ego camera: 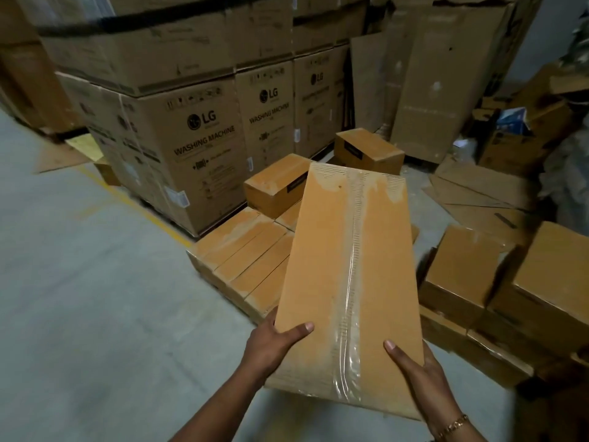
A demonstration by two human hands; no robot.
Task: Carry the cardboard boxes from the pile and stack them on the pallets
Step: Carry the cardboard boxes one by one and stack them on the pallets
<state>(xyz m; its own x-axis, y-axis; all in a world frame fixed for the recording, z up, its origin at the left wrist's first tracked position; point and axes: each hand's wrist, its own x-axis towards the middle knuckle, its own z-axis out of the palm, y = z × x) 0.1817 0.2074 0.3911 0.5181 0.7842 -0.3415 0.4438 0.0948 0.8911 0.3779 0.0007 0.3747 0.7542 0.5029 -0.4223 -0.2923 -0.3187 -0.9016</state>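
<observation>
I hold a long, flat cardboard box (347, 275), sealed with clear tape down its middle, out in front of me. My left hand (274, 342) grips its near left edge with the thumb on top. My right hand (417, 371) grips the near right edge, thumb on top as well. Beneath and beyond the box lies a low layer of similar orange-brown boxes (242, 260), laid side by side, with one more box (275, 186) on top of them. Whatever that layer rests on is hidden. Another box (368, 149) sits farther back.
Tall stacked washing-machine cartons (204, 145) stand behind the low layer. A stack of brown boxes (497, 291) sits to the right. Flattened cardboard (478, 193) lies on the floor at the right rear. Grey concrete floor (79, 282) with a yellow line spreads to the left.
</observation>
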